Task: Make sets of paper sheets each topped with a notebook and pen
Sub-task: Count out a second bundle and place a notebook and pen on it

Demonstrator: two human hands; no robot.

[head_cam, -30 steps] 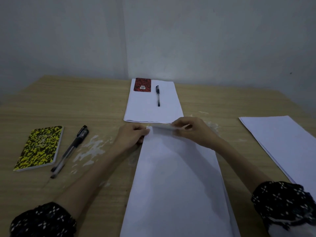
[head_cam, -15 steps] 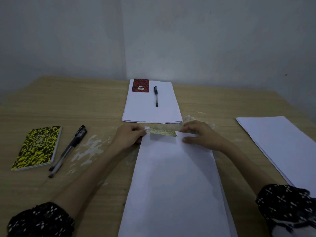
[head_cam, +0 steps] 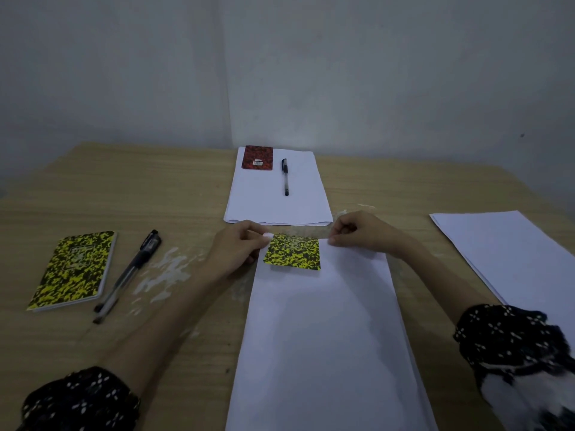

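A small yellow-and-black notebook [head_cam: 292,251] lies on the far left part of the near paper stack [head_cam: 323,337]. My left hand [head_cam: 236,250] pinches its far left corner. At its far right corner, my right hand [head_cam: 357,234] pinches it with curled fingers. A finished set sits further back: a paper stack [head_cam: 273,197] with a red notebook [head_cam: 257,157] and a black pen [head_cam: 285,177] on top. Left on the table lie a second yellow-and-black notebook [head_cam: 74,269] and two pens [head_cam: 130,272] side by side.
Another stack of white paper [head_cam: 513,253] lies at the right edge of the wooden table [head_cam: 155,188]. Grey walls stand right behind the table. White paint smears mark the wood between the pens and my left hand.
The yellow notebook, seen edge-on between my hands half a second ago, has tipped down and now shows its full cover on the paper. Both hands stay at its far corners.
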